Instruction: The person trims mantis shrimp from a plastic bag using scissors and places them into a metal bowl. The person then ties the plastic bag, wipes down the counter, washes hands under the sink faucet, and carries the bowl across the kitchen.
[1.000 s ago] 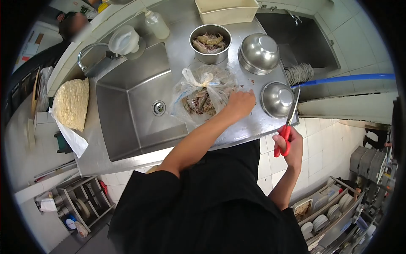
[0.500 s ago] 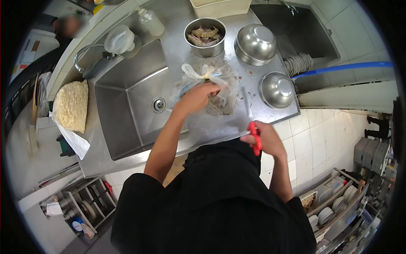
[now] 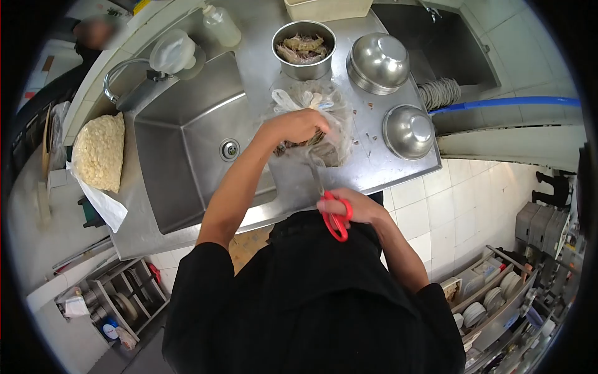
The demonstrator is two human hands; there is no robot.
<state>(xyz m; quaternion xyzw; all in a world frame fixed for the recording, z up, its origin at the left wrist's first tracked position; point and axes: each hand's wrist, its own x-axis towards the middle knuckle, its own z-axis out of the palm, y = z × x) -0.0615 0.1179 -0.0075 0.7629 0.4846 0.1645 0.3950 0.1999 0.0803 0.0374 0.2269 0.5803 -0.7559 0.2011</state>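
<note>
My right hand (image 3: 351, 206) grips red-handled scissors (image 3: 337, 219), whose blades point up toward a clear plastic bag (image 3: 339, 118) on the steel counter. Over the bag's opening my left hand (image 3: 298, 126) has its fingers bent and closed. Brownish, shrimp-like shapes show beneath them, but what the fingers pinch is hidden. The scissor tips lie close below this hand; whether they touch anything is unclear. Behind the bag stands a steel pot (image 3: 304, 70) with several shrimp (image 3: 303, 47) inside.
Left of the bag is a sink basin (image 3: 180, 162). Upturned steel bowls (image 3: 408, 132) sit to the right, with small dark scraps on the counter between. A bag of pale pieces (image 3: 99, 153) stands at far left. A blue hose (image 3: 504, 101) crosses the right side. Another person is at upper left.
My right hand has brought the scissors leftward from the counter's right side to just below the bag. My left hand stays at the bag, and more brownish contents show under it.
</note>
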